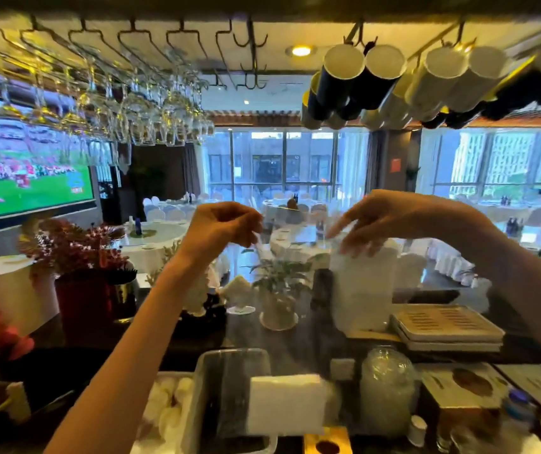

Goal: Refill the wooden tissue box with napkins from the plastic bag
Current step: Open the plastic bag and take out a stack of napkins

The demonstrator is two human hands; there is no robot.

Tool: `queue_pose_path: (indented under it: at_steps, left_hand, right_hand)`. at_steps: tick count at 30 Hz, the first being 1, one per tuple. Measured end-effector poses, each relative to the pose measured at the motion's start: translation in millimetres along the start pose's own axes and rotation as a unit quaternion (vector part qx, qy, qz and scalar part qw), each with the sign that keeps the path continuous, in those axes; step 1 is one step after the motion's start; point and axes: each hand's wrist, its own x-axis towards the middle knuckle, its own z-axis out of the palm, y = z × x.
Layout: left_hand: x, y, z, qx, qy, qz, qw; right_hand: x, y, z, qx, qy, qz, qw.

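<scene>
Up high, lots of wine glasses (151, 126) hang upside down from a rack, and a row of cups (393, 83) hangs beside them. A big screen (26, 165) on the left shows a ball game. Far back there are round tables with white cloths (154, 237) and tall windows (282, 162).

Down on the dark counter (295, 342) things stand close together. A red flower bunch (76, 247) is on the left. A small green plant in a glass pot (279, 290) stands in the middle, right under the gap between the two hands. A stack of flat trays (446, 329) lies on the right. Nearer the camera is a tall glass jar (387, 388), and just left of it sits a white stack of napkins (287, 404) on a gray tray (230, 371) (the edges are blurry).

Both arms reach up and forward over the counter. The left hand (221, 229) is curled, with its fingertips pinched on a thin clear edge of the plastic bag (364, 286). The right hand (383, 221) bends down at the wrist, and its fingers spread over the top of the bag and hold it. The bag hangs between the hands, above the counter, and looks full of white napkins. I cannot pick out the wooden tissue box for sure.
</scene>
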Motion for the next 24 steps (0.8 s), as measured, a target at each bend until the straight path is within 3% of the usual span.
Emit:
queue_pose_path:
  at_steps: [3, 7, 9, 11, 13, 15, 18, 21, 24]
  left_hand:
    - [0.7, -4.4, -22.5, -0.014, 0.002, -0.005, 1.0]
    - [-10.2, -17.4, -29.8, -0.164, -0.087, -0.06, 0.981]
    - [-20.1, -25.8, -20.4, -0.2, -0.091, -0.087, 0.972]
    - [-28.9, -32.6, -5.4, -0.188, -0.065, -0.098, 0.975]
    - [-33.9, -35.8, 12.5, -0.168, -0.06, -0.094, 0.979]
    - [-33.9, -36.3, 29.7, -0.144, -0.069, -0.076, 0.984]
    - [-33.8, -33.2, 40.5, -0.1, -0.066, -0.046, 0.992]
    - [-41.0, -29.5, 33.3, -0.145, -0.068, -0.062, 0.985]
    - [-49.3, -30.6, 25.5, -0.166, -0.066, -0.087, 0.98]
  right_hand:
    - [-31.0, 31.9, -6.8, 0.024, -0.004, -0.002, 1.0]
    - [-37.6, 50.1, -8.4, 0.069, -0.013, 0.005, 0.998]
    - [-40.3, 53.8, -11.5, 0.063, -0.049, 0.026, 0.997]
    - [-43.3, 51.7, -12.2, 0.089, -0.061, 0.047, 0.993]
    - [-36.2, 36.7, -2.9, 0.102, 0.011, 0.034, 0.994]
    - [-15.3, 10.7, 18.8, 0.044, 0.066, -0.027, 0.997]
    - [23.0, -15.3, 51.6, -0.05, 0.08, -0.097, 0.991]
    - [43.7, -21.2, 54.0, 0.014, 0.089, -0.103, 0.991]
    - [51.0, -24.2, 51.2, 0.038, 0.046, -0.085, 0.995]
